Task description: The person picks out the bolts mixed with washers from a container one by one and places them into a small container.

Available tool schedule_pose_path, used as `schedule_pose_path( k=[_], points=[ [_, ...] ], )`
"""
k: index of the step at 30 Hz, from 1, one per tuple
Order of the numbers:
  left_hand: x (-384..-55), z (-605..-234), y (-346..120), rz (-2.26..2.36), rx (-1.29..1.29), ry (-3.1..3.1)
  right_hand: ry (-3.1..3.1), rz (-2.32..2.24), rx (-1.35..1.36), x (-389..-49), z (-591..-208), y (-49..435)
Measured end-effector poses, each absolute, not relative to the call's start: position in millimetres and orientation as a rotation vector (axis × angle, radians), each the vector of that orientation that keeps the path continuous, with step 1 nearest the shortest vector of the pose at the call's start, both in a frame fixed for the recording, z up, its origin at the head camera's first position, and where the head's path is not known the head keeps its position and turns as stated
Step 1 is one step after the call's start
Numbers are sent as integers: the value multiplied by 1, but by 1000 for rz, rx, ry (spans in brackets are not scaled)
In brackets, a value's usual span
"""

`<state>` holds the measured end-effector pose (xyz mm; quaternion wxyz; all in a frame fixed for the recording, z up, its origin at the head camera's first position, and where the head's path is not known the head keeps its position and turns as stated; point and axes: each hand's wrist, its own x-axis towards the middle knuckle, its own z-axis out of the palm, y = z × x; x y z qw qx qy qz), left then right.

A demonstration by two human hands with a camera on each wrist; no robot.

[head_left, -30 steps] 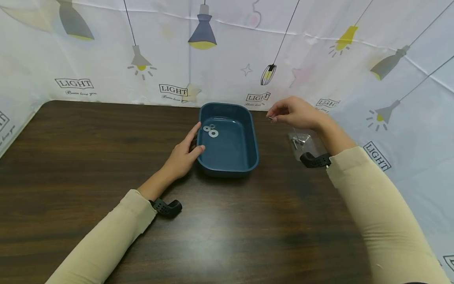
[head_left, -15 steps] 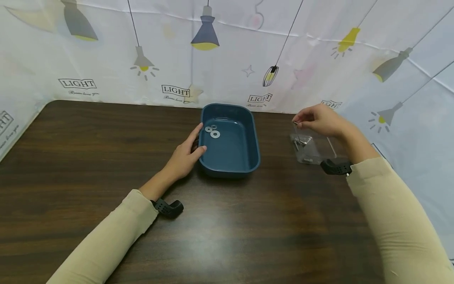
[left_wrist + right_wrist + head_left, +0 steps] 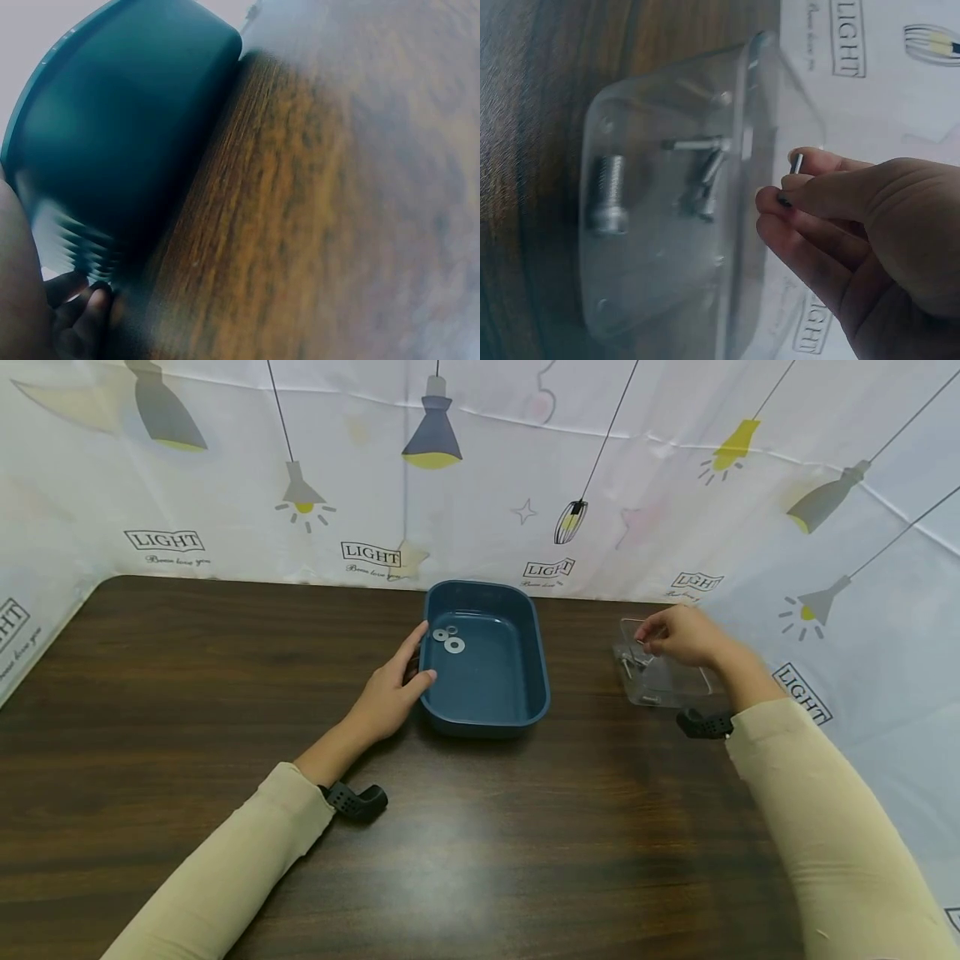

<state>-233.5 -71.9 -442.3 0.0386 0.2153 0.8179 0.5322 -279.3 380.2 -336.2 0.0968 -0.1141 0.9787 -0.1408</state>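
My left hand holds the left side of a deep blue plastic tray, thumb at the rim. In the left wrist view, curled fingers lie beside ribs on the tray's outer wall. Three flat metal washers lie inside it. On the right, my right hand is over a clear plastic box. Between thumb and fingers it pinches a small bolt, partly hidden by the fingertips. Inside the box lie a thick threaded bolt and several thinner bolts.
Both things stand on a dark wooden table, near its back edge. Directly behind hangs a white sheet printed with lamps. A black wrist strap is on each arm.
My right hand has moved right, away from the blue tray, and then down to the clear box with the bolt still pinched. The left hand stays at the tray.
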Motion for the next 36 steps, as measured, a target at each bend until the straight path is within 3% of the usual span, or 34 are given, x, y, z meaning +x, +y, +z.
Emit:
schedule_pose_path(
  k=[36],
  points=[
    [-234,-444,-72,1635,671,2523,2965,-311,-368,-295,-378,386]
  ],
)
